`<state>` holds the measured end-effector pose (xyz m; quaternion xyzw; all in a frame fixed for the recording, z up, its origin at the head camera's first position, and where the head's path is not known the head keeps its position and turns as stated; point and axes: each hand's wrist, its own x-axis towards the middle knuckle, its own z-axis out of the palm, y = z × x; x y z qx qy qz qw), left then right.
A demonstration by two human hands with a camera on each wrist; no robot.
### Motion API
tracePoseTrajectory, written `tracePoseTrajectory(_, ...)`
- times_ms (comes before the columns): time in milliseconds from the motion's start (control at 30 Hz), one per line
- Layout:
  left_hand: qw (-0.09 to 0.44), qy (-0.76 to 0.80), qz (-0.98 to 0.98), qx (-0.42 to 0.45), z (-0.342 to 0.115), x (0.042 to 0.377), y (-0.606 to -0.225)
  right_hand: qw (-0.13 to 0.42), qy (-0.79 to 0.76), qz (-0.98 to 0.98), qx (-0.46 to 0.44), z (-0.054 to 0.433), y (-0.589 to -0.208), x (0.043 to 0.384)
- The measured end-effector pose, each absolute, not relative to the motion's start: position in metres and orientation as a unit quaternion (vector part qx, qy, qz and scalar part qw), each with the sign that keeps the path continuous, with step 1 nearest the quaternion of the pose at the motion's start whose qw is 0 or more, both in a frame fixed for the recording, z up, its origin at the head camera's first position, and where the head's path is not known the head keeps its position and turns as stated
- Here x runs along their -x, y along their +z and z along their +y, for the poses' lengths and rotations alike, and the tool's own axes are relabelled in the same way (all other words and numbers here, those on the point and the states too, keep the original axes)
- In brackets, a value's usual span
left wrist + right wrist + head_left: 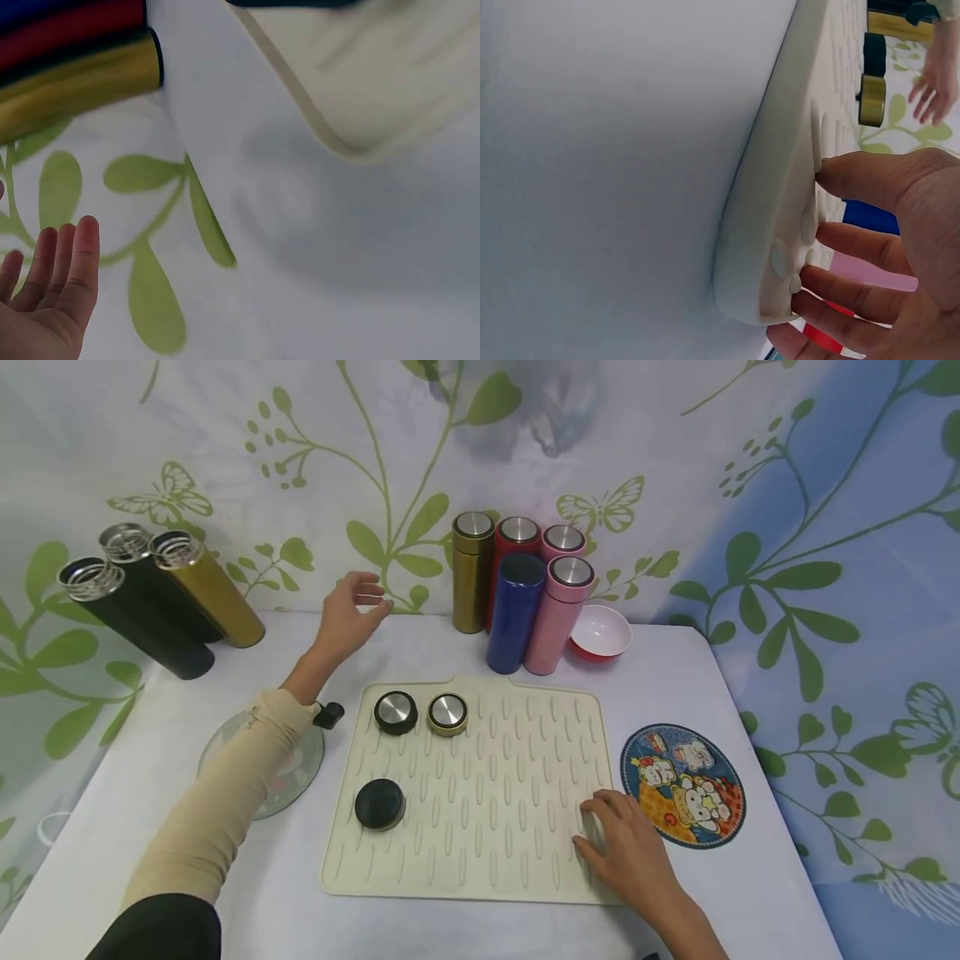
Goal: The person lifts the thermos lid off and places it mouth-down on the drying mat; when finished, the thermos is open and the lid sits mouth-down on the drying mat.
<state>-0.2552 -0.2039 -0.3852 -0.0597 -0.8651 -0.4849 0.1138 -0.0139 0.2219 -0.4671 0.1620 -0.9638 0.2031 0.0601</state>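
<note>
My left hand (348,618) is raised near the back of the table, fingers loosely spread and holding nothing. It hovers between the three lidless flasks, two black (153,618) and one gold (217,597), and the upright group at the back. In the left wrist view its fingers (75,277) are extended. My right hand (628,852) rests fingertips and thumb on the right front part of the cream ribbed mat (525,793). On the mat's left half lie a black lid with silver top (396,712), a gold-rimmed lid (447,713) and an all-black lid (379,803).
Upright at the back stand a gold flask (472,577), a red one (517,531), a blue one (516,614) and two pink ones (557,614). Beside them is a red-and-white bowl (600,631). Round cartoon mat (682,785) lies right; a grey-green one (303,777) left.
</note>
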Motion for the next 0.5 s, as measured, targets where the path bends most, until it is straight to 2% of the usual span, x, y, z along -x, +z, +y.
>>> tracePoseTrajectory(233,0.090,-0.503,-0.854,0.095,-0.162,0.276,-0.379,0.068,0.211,-0.961,-0.164,0.224,-0.469,0.014)
tracePoseTrajectory(500,0.074,-0.499,-0.858,0.095,-0.131,0.297,-0.376,0.074,0.216,-0.960,-0.159,0.225,-0.469,0.014)
